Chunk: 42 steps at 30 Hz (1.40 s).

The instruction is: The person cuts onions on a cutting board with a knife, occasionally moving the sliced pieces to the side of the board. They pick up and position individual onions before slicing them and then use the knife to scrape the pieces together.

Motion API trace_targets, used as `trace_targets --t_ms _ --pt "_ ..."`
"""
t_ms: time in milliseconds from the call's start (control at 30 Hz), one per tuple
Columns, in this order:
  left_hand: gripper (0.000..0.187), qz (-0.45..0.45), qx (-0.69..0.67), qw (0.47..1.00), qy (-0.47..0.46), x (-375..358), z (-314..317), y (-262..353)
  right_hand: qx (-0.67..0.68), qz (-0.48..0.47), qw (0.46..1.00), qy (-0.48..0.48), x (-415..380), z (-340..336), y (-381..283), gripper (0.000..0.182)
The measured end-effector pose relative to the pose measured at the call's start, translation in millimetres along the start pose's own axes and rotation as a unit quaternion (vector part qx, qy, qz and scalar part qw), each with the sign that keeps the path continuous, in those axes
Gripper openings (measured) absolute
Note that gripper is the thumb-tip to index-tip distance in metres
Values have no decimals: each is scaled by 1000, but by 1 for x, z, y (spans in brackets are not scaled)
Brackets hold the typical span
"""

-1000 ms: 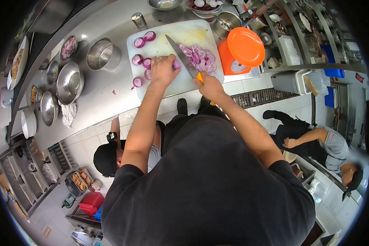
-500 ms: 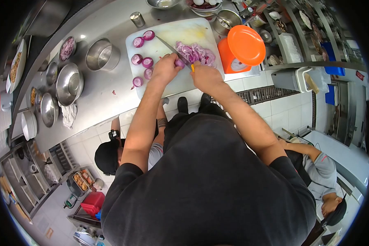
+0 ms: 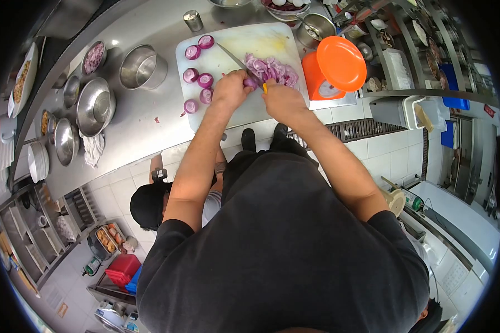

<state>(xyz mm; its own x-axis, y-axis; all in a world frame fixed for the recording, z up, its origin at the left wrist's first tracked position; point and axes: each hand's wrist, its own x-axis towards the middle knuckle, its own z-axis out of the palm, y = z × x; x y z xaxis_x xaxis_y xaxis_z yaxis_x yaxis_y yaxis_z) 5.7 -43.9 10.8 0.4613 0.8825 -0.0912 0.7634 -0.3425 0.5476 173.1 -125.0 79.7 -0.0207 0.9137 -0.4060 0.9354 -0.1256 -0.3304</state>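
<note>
On the white cutting board (image 3: 228,116), my left hand (image 3: 231,90) is closed on a piece of red onion (image 3: 250,82), fingertips close to the blade. My right hand (image 3: 284,101) grips a knife (image 3: 232,56) by its yellow handle, which is mostly hidden in the fist. The blade slants up and left across the board, beside the held onion. Just beyond my right hand lies a heap of sliced red onion (image 3: 273,70). Several peeled red onion pieces (image 3: 190,75) sit along the board's left side.
An orange scale (image 3: 315,77) stands right of the board. To the left are a steel pot (image 3: 143,66), steel bowls (image 3: 95,105) and a cloth (image 3: 93,151). A metal can (image 3: 193,20) stands behind the board. A person in a black cap (image 3: 149,206) is low at left; another is partly visible at lower right.
The view has shifted slightly, so the board appears farther right. Both hands keep their hold at the onion. The person at the right has moved mostly out of sight.
</note>
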Motion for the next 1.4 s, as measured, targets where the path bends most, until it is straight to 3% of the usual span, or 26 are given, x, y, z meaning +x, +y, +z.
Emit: trace_targets --t_ms 167,267,367,567,767,1000,1100,1200,1300,1400 --pt "33 -44 -43 997 -51 0 -6 5 22 35 999 -1 9 31 6 33" --pt "35 -42 -41 998 -37 0 -4 1 -1 -16 999 33 13 29 12 36" --pt "35 -34 -36 998 -26 1 -1 1 -15 -21 1000 4 1 0 3 36" --pt "36 -36 -49 998 -32 -2 -1 0 31 31 999 13 12 38 2 32" --pt "36 -30 -31 999 -16 0 -2 1 1 -28 1000 15 1 3 1 36" --pt "34 -28 -9 999 -18 -2 -3 1 33 31 999 14 10 39 3 37" --pt "31 15 4 999 28 -12 -8 12 54 25 998 14 9 34 12 40" --pt "29 152 32 984 91 -14 -2 2 76 24 997 14 9 37 21 43" --pt "29 209 65 970 107 -9 -3 -6 85 21 995 38 2 38 30 43" --pt "39 55 99 993 17 -4 -8 4 84 27 995 38 -4 37 31 41"
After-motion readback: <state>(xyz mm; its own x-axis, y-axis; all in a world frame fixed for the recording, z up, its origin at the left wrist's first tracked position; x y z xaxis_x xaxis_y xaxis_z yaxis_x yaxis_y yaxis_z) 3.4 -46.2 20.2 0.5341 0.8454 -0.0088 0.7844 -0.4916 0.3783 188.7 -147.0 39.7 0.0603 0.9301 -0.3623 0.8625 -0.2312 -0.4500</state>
